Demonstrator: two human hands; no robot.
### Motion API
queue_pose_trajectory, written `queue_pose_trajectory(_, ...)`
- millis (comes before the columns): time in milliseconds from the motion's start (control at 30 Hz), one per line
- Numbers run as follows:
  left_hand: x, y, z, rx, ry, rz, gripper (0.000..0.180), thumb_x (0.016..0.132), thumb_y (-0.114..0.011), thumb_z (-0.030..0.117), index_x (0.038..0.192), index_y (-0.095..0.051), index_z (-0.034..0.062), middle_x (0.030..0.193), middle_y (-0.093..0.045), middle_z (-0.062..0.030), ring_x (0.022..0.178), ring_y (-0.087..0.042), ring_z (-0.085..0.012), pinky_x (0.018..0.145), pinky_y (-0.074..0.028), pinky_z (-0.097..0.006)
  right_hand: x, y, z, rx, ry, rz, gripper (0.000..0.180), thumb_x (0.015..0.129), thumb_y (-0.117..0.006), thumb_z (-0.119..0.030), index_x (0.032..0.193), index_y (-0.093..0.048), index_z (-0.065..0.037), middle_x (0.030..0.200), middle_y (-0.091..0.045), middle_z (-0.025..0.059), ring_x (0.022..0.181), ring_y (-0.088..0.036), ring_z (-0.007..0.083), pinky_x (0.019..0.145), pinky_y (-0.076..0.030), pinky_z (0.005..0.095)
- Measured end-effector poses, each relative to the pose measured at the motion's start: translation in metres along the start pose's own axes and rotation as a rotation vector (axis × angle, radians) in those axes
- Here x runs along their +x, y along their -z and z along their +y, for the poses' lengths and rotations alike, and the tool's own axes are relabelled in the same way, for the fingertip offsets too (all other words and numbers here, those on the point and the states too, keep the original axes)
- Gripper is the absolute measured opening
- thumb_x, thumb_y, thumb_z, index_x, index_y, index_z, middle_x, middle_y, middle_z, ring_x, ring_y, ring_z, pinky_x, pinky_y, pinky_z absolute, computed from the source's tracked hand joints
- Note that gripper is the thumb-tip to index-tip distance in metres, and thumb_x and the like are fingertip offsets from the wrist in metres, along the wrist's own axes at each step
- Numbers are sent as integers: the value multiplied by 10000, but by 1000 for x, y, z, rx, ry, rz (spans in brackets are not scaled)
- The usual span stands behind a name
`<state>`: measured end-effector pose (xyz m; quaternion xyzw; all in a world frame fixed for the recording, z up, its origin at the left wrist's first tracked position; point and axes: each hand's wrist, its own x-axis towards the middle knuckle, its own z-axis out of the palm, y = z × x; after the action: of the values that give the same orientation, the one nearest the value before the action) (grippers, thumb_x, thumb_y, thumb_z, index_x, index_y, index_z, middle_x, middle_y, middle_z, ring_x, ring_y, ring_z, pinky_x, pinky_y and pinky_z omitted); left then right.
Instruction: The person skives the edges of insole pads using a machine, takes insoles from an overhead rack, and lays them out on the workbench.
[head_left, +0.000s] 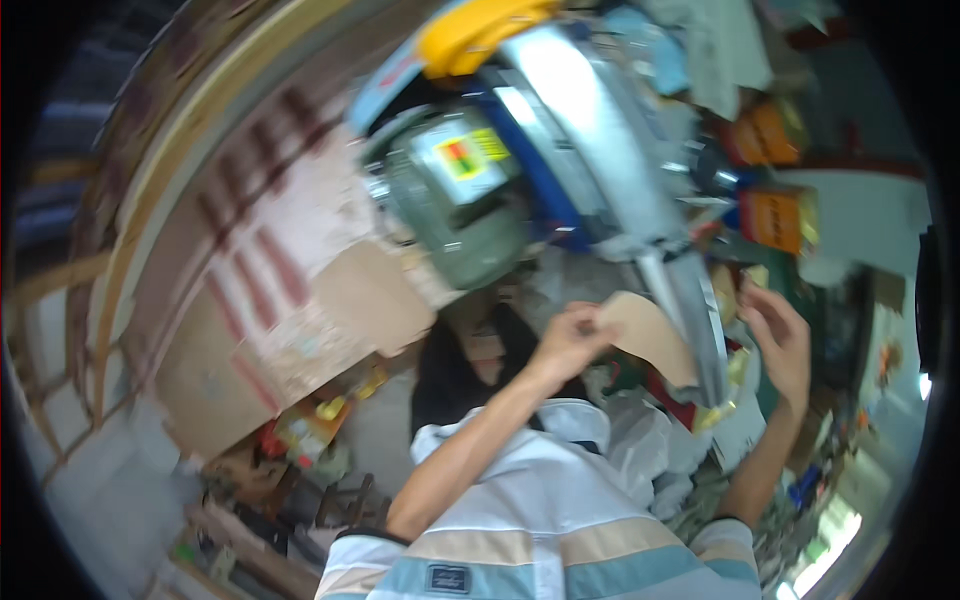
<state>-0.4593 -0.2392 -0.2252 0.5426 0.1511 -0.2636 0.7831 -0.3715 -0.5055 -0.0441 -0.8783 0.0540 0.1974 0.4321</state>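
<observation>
My left hand [580, 335] pinches the left edge of a thin tan sheet [648, 338] with a curved outline. The sheet lies against or just over the narrow end of a long silvery metal machine part [615, 150]; contact is hard to make out. On the other side of that part, my right hand [780, 335] is raised with its fingers curved and apart, and I see nothing held in it. Small yellowish and dark things sit behind its fingertips, blurred. A green motor [455, 210] with a bright label stands beyond my left hand, next to the blue machine body [540, 160].
A yellow part [480, 35] tops the machine. Orange containers [778, 218] stand at the right. To the left lies a brown board [290, 300] with reddish stripes. White plastic bags [640, 440] crowd near my body, and assorted clutter covers the lower left.
</observation>
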Motion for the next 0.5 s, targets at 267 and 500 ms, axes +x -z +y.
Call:
queue_pose_trajectory(267,-194,153,83,525,-481,346,162,754,-799,68,873,-690,49,1134,-558,-100,1120,-560,-273,973,-444,-388,-16,-129,-53,158,115,-410,301,884,-623,6,1182,-641,49,1084,-655,111,998,-642,192,915,-497,313)
queue_pose_trajectory(500,-308,310,0,1287,-420,1017,336,608,-799,23,921,-681,60,1133,-573,-97,1095,-561,-330,930,-456,-467,-5,-297,-95,59,161,-699,265,844,-654,18,1107,-689,32,971,-709,127,883,-693,193,832,-532,292)
